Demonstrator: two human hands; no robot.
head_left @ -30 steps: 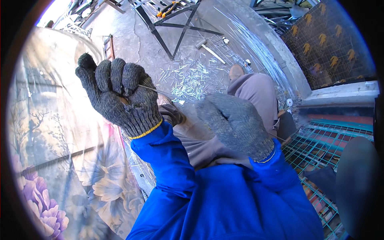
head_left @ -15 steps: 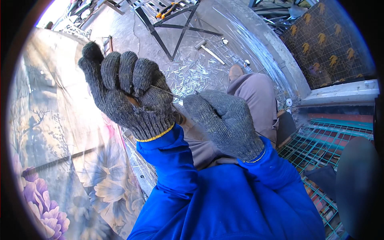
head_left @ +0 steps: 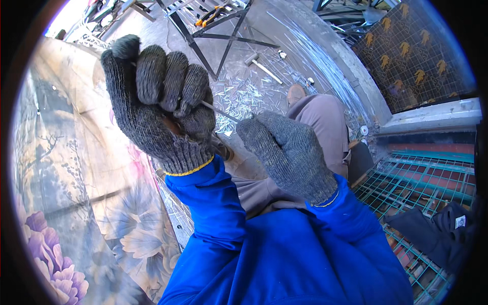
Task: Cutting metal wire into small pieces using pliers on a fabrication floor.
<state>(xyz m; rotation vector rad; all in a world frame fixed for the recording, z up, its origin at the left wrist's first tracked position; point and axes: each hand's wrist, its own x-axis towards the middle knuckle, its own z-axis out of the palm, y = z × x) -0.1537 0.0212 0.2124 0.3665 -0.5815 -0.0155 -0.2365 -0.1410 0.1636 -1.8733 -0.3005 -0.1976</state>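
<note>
Both of my hands wear dark grey knitted work gloves and are raised in front of my blue-sleeved body. A thin metal rod (head_left: 221,112) runs between them, sloping down to the right. My left hand (head_left: 160,96) is closed, its fingers curled around the rod's upper left part. My right hand (head_left: 287,152), lower and nearer the middle, is closed in a pinch on the rod's right part. The gloves hide both rod ends. Below and beyond the hands, many short cut metal pieces (head_left: 239,101) lie scattered on the concrete floor.
A metal stand (head_left: 195,35) at the top bears orange-handled pliers (head_left: 209,18). A hammer (head_left: 267,70) lies on the floor, with long thin rods (head_left: 325,66) to its right. Flowered cloth (head_left: 96,203) spreads at left. At right are a green wire grid (head_left: 406,178) and dark clothing (head_left: 432,236).
My left hand has shifted slightly up and left, and more of the rod shows between the gloves. My right hand has barely moved. A dark shape at lower right has left the view.
</note>
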